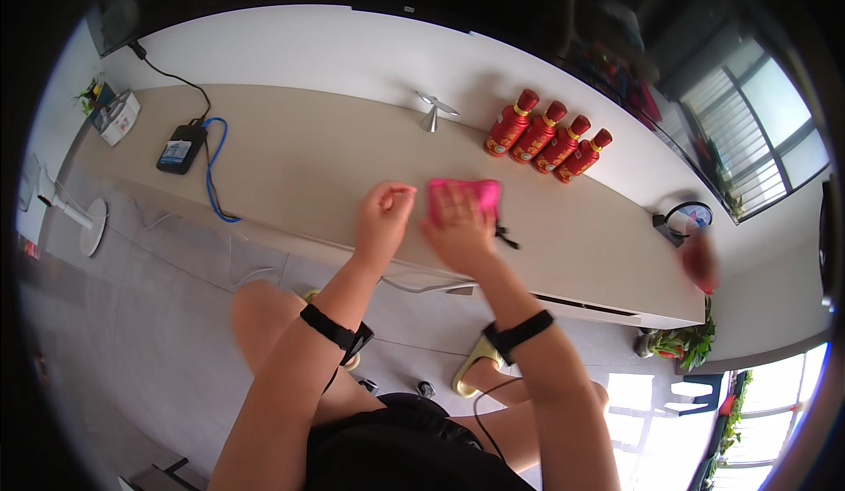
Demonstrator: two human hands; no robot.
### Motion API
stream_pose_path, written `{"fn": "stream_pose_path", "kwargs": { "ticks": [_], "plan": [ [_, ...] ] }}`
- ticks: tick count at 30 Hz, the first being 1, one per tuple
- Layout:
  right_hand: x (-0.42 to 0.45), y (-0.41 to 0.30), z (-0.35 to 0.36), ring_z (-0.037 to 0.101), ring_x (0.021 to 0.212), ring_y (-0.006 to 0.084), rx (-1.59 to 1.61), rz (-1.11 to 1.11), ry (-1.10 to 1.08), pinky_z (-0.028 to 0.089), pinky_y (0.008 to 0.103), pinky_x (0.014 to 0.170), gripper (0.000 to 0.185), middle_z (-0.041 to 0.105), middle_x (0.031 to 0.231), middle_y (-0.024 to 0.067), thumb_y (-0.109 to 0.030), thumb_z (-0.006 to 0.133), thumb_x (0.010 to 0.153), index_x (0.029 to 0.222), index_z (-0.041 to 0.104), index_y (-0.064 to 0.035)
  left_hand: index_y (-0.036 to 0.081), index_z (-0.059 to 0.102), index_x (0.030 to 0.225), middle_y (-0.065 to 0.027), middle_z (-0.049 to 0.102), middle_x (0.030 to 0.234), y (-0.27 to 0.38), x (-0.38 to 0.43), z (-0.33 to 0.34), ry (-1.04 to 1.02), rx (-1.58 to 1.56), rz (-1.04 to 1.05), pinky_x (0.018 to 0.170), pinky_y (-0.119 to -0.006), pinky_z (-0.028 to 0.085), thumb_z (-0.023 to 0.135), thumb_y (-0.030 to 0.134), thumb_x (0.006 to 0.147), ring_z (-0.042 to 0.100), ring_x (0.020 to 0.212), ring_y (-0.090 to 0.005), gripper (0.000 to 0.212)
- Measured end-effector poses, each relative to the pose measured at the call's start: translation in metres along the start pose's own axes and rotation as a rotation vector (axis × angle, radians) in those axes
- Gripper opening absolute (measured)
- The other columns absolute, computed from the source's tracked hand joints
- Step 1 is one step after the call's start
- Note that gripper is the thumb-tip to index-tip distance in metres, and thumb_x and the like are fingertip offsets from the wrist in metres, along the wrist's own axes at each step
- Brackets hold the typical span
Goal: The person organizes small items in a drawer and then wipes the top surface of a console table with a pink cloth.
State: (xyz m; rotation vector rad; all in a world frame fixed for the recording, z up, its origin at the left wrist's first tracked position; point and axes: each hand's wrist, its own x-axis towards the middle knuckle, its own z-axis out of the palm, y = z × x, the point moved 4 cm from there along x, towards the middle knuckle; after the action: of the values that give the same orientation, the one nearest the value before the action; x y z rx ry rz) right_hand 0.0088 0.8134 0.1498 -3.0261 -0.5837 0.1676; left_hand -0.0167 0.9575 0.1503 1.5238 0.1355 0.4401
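My right hand (pixel 459 230) lies flat, palm down with fingers spread, on a folded pink cloth (pixel 488 192) on the beige cabinet top (pixel 317 154). Just left of the cloth is my left hand (pixel 386 210), its fingers curled in; whether anything is inside them cannot be seen. A small black item (pixel 507 237) pokes out by the cloth's lower right edge. Behind the cloth, several red bottles (pixel 507 129) with gold collars stand in a slanting row. A silver ornament (pixel 430 118) on a cone base stands near the wall.
At the left are a black box (pixel 181 150) with a blue cable (pixel 210 174) and a white holder (pixel 117 118) beside a small plant. A round black-framed item (pixel 686 217) and a blurred red object (pixel 700 260) are at the right end. A large dark screen hangs above.
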Motion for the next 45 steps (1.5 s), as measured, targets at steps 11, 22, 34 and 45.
{"fn": "stream_pose_path", "kwargs": {
  "ticks": [11,22,34,45],
  "plan": [
    [-0.054,0.073,0.005,0.024,0.139,0.0278,-0.030,0.062,0.163,0.021,0.0530,0.110,0.058,0.022,0.153,0.0069,-0.046,0.033,0.097,0.147,0.024,-0.0175,0.007,0.059,0.087,0.0028,0.045,0.061,0.044,0.013,-0.120,0.305,-0.473,-0.368,0.041,-0.022,0.023,0.062,0.017,0.083,0.034,0.045,-0.0066,0.011],
    [-0.126,0.210,0.005,0.009,0.143,0.0268,0.052,0.964,0.161,0.011,0.0562,0.111,0.068,0.013,0.156,0.0060,-0.054,0.032,0.092,0.149,0.018,-0.0183,0.011,0.056,0.089,0.0052,0.042,0.060,0.054,-0.002,-0.153,0.328,-0.711,-0.479,0.040,-0.023,0.023,0.061,0.018,0.084,0.035,0.047,-0.0071,0.010],
    [-0.034,-0.166,0.013,0.019,0.141,0.0184,0.151,-0.079,0.193,0.009,0.0479,0.114,0.052,0.023,0.153,-0.0001,-0.033,0.032,0.096,0.146,0.029,-0.0171,0.007,0.056,0.096,0.0015,0.046,0.060,0.093,-0.024,-0.099,-0.015,-0.563,-0.474,0.040,-0.023,0.026,0.060,0.015,0.085,0.037,0.047,-0.0089,0.015],
    [-0.061,-0.006,-0.027,0.062,0.093,0.0298,0.495,-0.435,0.313,0.048,0.0389,0.087,0.024,0.067,0.101,0.0076,0.005,0.052,0.067,0.083,0.068,-0.0049,0.006,0.058,0.099,0.0024,0.048,0.063,0.059,0.007,-0.161,-0.038,-0.519,-0.549,0.041,-0.022,0.026,0.059,0.016,0.085,0.039,0.049,-0.0078,0.018]
  ]
}}
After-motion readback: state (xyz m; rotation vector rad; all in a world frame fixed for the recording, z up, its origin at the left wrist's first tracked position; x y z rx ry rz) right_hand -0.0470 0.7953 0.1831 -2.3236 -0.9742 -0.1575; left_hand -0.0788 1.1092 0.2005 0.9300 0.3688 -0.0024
